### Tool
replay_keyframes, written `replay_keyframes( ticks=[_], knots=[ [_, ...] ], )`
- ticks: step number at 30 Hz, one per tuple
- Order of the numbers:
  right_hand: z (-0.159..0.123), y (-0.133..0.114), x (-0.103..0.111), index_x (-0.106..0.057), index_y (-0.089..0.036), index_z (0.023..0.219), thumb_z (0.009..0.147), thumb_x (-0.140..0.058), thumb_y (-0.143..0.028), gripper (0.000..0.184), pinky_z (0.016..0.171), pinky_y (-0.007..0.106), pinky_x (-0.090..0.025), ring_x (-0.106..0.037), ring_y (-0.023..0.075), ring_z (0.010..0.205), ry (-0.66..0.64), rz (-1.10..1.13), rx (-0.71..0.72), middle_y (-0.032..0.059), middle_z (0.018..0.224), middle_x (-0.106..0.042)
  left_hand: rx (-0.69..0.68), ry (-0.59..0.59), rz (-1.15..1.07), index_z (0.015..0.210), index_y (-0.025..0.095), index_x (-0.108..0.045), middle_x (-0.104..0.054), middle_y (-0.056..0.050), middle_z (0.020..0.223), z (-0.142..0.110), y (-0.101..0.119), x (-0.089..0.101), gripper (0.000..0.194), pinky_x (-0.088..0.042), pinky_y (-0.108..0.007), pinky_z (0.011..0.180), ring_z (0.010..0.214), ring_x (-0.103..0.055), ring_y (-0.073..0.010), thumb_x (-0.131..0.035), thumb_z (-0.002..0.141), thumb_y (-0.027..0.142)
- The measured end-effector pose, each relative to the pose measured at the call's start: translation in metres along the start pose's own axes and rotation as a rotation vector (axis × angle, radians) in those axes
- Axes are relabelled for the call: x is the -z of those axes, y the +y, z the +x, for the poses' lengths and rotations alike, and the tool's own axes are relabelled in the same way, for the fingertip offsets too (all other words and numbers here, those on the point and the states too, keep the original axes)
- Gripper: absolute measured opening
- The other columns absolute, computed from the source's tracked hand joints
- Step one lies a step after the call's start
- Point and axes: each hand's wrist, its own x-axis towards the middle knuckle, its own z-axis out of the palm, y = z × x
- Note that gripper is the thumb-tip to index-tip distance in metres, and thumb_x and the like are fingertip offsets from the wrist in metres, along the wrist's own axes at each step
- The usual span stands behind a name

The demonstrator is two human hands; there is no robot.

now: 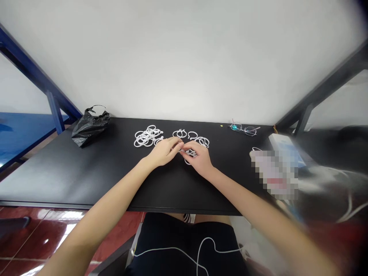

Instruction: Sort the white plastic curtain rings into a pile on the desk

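Both of my hands meet at the middle of a black table (86, 172). My left hand (165, 150) has its fingers pinched together on a small white plastic ring. My right hand (199, 156) curls over a few linked white rings (189, 153) and grips them. A heap of loose white rings (147, 136) lies just beyond my left hand. More white rings (180, 133) and a small cluster of them (202, 141) lie beyond my right hand.
A crumpled black plastic bag (89, 125) sits at the table's back left. A pair of glasses (243, 129) lies at the back right. A white box (283, 145) and a blurred-out item stand at the right edge. A white wall rises behind.
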Motion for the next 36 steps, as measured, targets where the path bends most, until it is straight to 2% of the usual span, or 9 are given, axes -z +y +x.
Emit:
replay_keyframes(
  ticks=[3,6,14,21,26,31,36],
  knots=[
    [-0.0007,-0.0051,-0.0019,-0.066,-0.023,0.086,0.084,-0.067,-0.023,0.003,0.076,0.033,-0.055,-0.065,0.0161,0.076,-0.014,0.115,-0.096,0.0011,0.082,-0.066,-0.045,0.062,-0.032,0.089,0.016,-0.060,-0.064,-0.004,0.084,-0.0009,-0.0017,-0.0034,0.033,-0.043,-0.027,0.065,0.067,-0.055,-0.0140,-0.038,0.099,0.039],
    [-0.0011,-0.0052,-0.0037,-0.066,-0.023,0.089,0.081,-0.071,-0.027,0.010,0.077,0.032,-0.057,-0.065,0.0155,0.076,-0.019,0.210,-0.159,0.0014,0.085,-0.064,-0.070,0.107,-0.055,0.083,0.016,-0.060,-0.062,-0.003,0.077,-0.0007,-0.0036,-0.0047,0.036,-0.041,-0.026,0.063,0.066,-0.054,-0.0138,-0.037,0.099,0.038],
    [-0.0033,-0.0045,-0.0048,-0.067,-0.022,0.084,0.081,-0.070,-0.037,0.015,0.075,0.033,-0.059,-0.068,0.0161,0.073,0.013,0.221,-0.232,0.0017,0.079,-0.069,-0.029,0.176,-0.106,0.081,0.016,-0.059,-0.058,-0.001,0.072,0.0011,-0.0005,-0.0019,0.032,-0.039,-0.025,0.060,0.060,-0.048,-0.0114,-0.041,0.097,0.038],
    [-0.0017,-0.0054,-0.0025,-0.067,-0.022,0.075,0.073,-0.077,-0.046,0.026,0.068,0.034,-0.061,-0.070,0.0178,0.066,0.019,0.340,-0.314,0.0019,0.076,-0.071,-0.016,0.185,-0.104,0.080,0.016,-0.059,-0.057,-0.001,0.069,0.0012,0.0009,-0.0023,0.031,-0.038,-0.025,0.059,0.059,-0.047,-0.0118,-0.043,0.095,0.038],
    [-0.0011,-0.0052,-0.0020,-0.067,-0.022,0.072,0.072,-0.079,-0.045,0.026,0.066,0.033,-0.061,-0.069,0.0174,0.063,0.006,0.360,-0.318,0.0013,0.073,-0.070,-0.015,0.179,-0.093,0.077,0.016,-0.058,-0.056,0.000,0.067,0.0017,0.0008,-0.0024,0.032,-0.038,-0.026,0.059,0.059,-0.047,-0.0122,-0.043,0.095,0.039],
    [-0.0042,-0.0032,-0.0048,-0.067,-0.022,0.077,0.077,-0.075,-0.042,0.021,0.069,0.033,-0.061,-0.069,0.0169,0.067,0.015,0.308,-0.290,0.0014,0.076,-0.070,-0.021,0.148,-0.065,0.076,0.017,-0.057,-0.057,-0.001,0.068,0.0009,0.0005,0.0000,0.038,-0.037,-0.026,0.059,0.060,-0.048,-0.0126,-0.037,0.098,0.040],
    [-0.0043,-0.0045,-0.0036,-0.069,-0.022,0.085,0.084,-0.067,-0.034,0.012,0.070,0.031,-0.059,-0.069,0.0159,0.071,0.071,0.182,-0.250,0.0021,0.080,-0.071,-0.014,0.070,0.017,0.095,0.018,-0.060,-0.061,-0.001,0.075,-0.0015,-0.0002,0.0023,0.032,-0.041,-0.025,0.062,0.062,-0.054,-0.0131,-0.042,0.097,0.044]
  ],
)
